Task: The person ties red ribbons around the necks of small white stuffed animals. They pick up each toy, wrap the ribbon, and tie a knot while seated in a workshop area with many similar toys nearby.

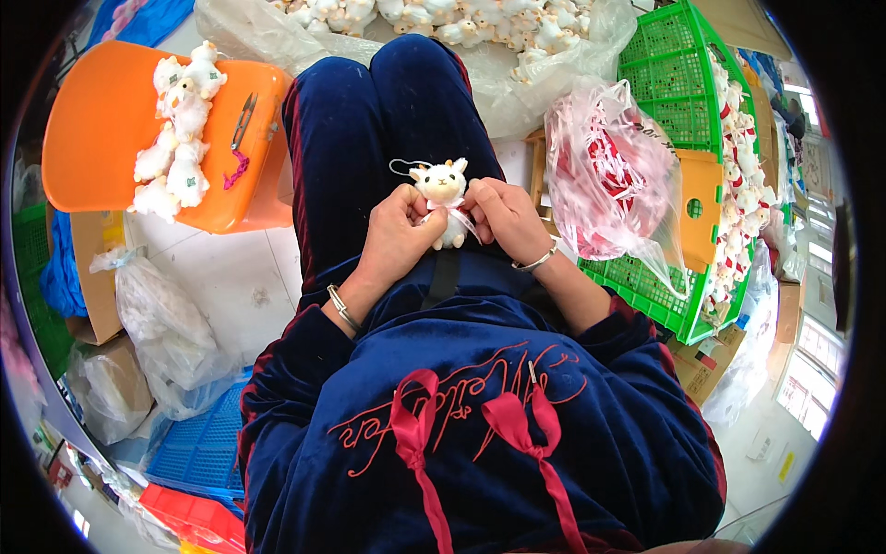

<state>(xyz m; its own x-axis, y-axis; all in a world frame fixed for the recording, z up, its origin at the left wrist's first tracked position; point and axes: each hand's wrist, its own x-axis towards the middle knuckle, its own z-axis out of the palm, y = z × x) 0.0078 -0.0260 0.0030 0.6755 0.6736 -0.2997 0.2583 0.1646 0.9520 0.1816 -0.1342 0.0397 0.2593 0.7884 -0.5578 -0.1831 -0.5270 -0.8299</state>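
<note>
A small white plush goat with tiny horns and a hanging loop rests upright in my lap, facing up at me. A pale ribbon goes round its neck. My left hand is closed at the toy's neck, with thumb and forefinger pinching the ribbon there. On the other side my right hand is closed too, its fingertips pinched on the ribbon beside the goat's head. Their grip partly hides the ribbon, so whether it is knotted I cannot tell.
At left, an orange stool bears several white plush toys and thread snips. A clear bag of pink and red ribbons lies at right by a green crate of toys. More plush toys lie ahead on plastic sheeting.
</note>
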